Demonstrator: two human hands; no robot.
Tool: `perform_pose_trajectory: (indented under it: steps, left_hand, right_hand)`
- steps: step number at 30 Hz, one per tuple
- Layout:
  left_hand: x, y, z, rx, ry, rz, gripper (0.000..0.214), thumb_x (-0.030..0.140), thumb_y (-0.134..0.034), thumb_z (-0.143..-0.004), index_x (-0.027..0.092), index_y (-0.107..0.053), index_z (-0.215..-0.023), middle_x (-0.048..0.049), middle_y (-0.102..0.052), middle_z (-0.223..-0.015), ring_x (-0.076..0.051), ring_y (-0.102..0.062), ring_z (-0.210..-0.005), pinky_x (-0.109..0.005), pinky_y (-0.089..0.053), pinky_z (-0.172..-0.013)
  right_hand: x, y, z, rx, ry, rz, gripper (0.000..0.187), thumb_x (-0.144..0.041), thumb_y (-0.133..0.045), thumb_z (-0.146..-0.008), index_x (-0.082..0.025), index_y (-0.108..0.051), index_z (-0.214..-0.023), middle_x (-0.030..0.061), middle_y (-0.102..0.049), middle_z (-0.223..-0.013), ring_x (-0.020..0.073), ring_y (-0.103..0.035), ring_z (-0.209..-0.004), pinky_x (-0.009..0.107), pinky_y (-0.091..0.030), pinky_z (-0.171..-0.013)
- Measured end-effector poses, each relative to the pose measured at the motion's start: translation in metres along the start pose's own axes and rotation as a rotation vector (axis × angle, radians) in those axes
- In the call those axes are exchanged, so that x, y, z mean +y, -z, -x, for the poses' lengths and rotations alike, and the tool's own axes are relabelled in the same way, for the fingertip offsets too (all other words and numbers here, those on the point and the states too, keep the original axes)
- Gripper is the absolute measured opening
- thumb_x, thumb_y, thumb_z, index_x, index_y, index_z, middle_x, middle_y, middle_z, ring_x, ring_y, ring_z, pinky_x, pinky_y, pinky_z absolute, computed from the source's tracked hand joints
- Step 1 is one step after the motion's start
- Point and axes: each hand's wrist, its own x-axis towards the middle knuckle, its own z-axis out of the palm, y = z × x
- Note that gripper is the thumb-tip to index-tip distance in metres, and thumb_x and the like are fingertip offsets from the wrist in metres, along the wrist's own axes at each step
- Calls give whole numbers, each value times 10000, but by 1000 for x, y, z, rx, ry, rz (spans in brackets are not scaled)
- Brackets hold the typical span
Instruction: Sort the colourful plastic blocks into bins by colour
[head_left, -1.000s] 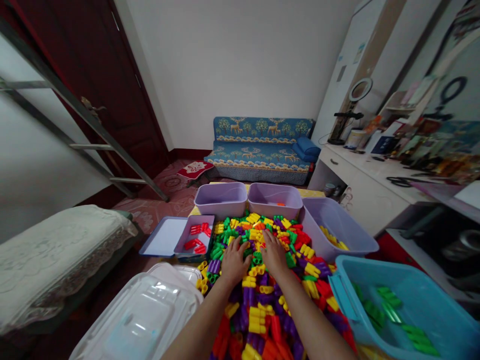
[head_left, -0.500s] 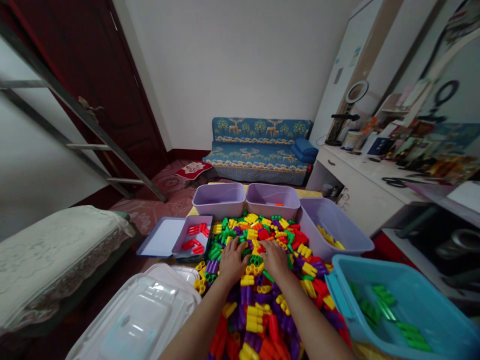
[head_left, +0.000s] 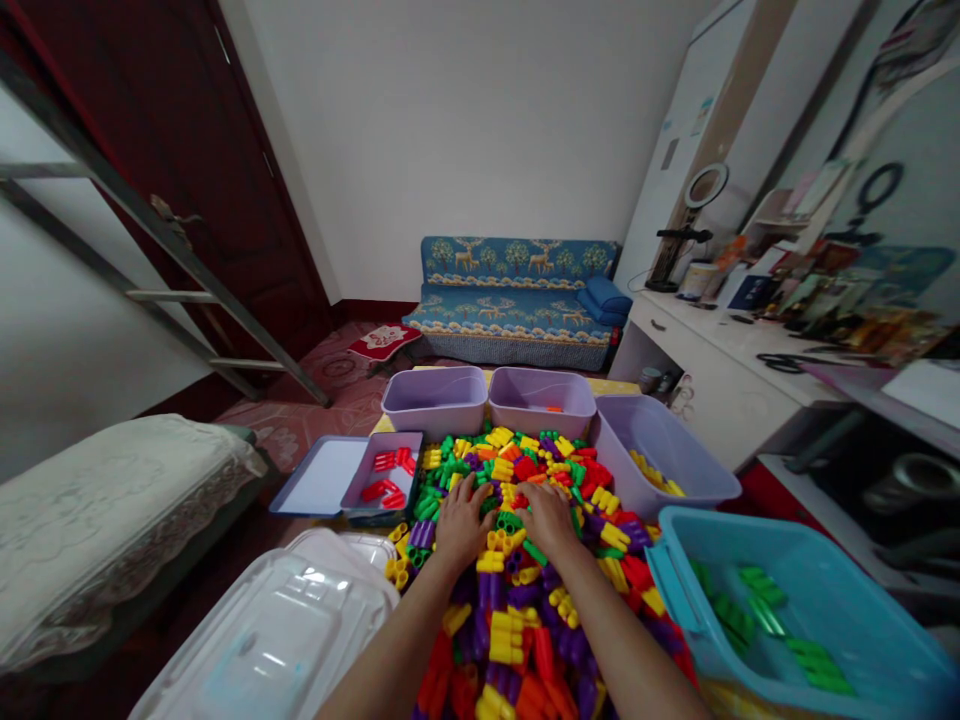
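A heap of red, yellow, green, purple and orange plastic blocks [head_left: 525, 600] covers the table in front of me. My left hand [head_left: 459, 520] lies palm down on the heap, fingers spread over green and yellow pieces. My right hand [head_left: 547, 515] rests beside it, fingers bent into the blocks; whether it holds one is hidden. A small purple tray [head_left: 379, 480] with red blocks sits to the left. A purple bin [head_left: 660, 455] with yellow blocks stands at the right. A blue bin [head_left: 780, 610] holds green blocks.
Two purple bins [head_left: 435, 400] [head_left: 541, 398] stand at the far edge, one with an orange piece. A clear plastic lid [head_left: 277, 630] lies near left. A bed [head_left: 105, 510], a ladder [head_left: 150, 250], a blue sofa [head_left: 517, 300] and a cluttered white desk [head_left: 742, 350] surround the table.
Both hands have drawn slightly back toward me across the heap, and the right hand's fingers have curled more into the blocks.
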Motion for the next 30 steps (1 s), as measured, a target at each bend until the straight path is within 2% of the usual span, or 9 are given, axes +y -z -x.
perform_pose_trajectory:
  steps: [3, 6, 8, 14, 18, 21, 25, 27, 30]
  left_hand:
    - [0, 0, 0, 6, -3, 2, 459, 404, -548, -894, 331, -501, -1345, -25, -390, -1502, -254, -349, -1374, -419, -339, -1111]
    - [-1, -1, 0, 10, -7, 8, 451, 404, -545, -897, 328, -507, -1340, -27, -395, -1497, -253, -348, -1374, -419, -335, -1115]
    - [-1, -2, 0, 14, -10, 8, 452, 401, -548, -895, 326, -507, -1339, -29, -395, -1496, -254, -348, -1374, -420, -336, -1116]
    - [-1, -1, 0, 23, -10, 11, 451, 374, -557, -889, 329, -513, -1335, -25, -403, -1492, -259, -355, -1369, -426, -350, -1105]
    - [0, 0, 0, 23, -5, 11, 457, 367, -557, -887, 324, -510, -1339, -30, -409, -1489, -262, -360, -1366, -432, -353, -1101]
    - [0, 0, 0, 16, -4, 10, 466, 357, -557, -885, 322, -503, -1346, -34, -408, -1488, -261, -359, -1366, -435, -357, -1097]
    - [0, 0, 1, 15, -8, 7, 461, 359, -555, -886, 323, -507, -1343, -34, -414, -1484, -257, -361, -1365, -429, -351, -1101]
    - [1, 0, 1, 18, -4, 4, 460, 370, -554, -886, 326, -507, -1342, -30, -414, -1485, -256, -359, -1366, -428, -346, -1104]
    - [1, 0, 1, 14, 2, 4, 462, 394, -552, -887, 330, -504, -1342, -24, -407, -1490, -251, -351, -1372, -423, -335, -1112]
  right_hand:
    - [0, 2, -1, -11, -8, -13, 257, -182, -589, -810, -243, -641, -1054, 30, -706, -1029, 212, -585, -1061, 361, -305, -1009]
    - [-1, 3, -3, -38, -14, -16, 443, -163, -576, -797, -239, -574, -1233, 56, -664, -1182, 224, -553, -1146, 392, -271, -1056]
    - [-1, 3, -5, -71, -12, -5, 509, -151, -556, -786, -244, -549, -1287, 69, -624, -1259, 237, -521, -1200, 420, -252, -1076]
    - [-1, -2, -8, -118, -35, -14, 370, -176, -496, -820, -244, -637, -1156, 62, -629, -1233, 247, -507, -1206, 471, -203, -1099]
    - [-1, -2, -7, -100, -40, -44, 271, -258, -539, -849, -232, -636, -1101, 62, -652, -1192, 250, -517, -1188, 483, -190, -1101]
    - [-2, 0, -4, -97, -39, -53, 221, -240, -583, -829, -222, -638, -1042, 55, -691, -1092, 249, -555, -1132, 509, -160, -1111]
    - [-6, 2, -1, 34, 31, -63, 190, -194, -528, -858, -238, -650, -996, 48, -711, -1002, 225, -579, -1087, 491, -135, -1124]
    - [-5, 6, -1, 144, 49, -121, 216, -199, -469, -880, -239, -654, -984, 49, -714, -970, 210, -604, -1026, 441, -228, -1091]
    - [9, 19, -7, 363, -15, -351, 264, -298, -411, -898, -212, -649, -972, 71, -712, -947, 209, -631, -924, 359, -405, -921]
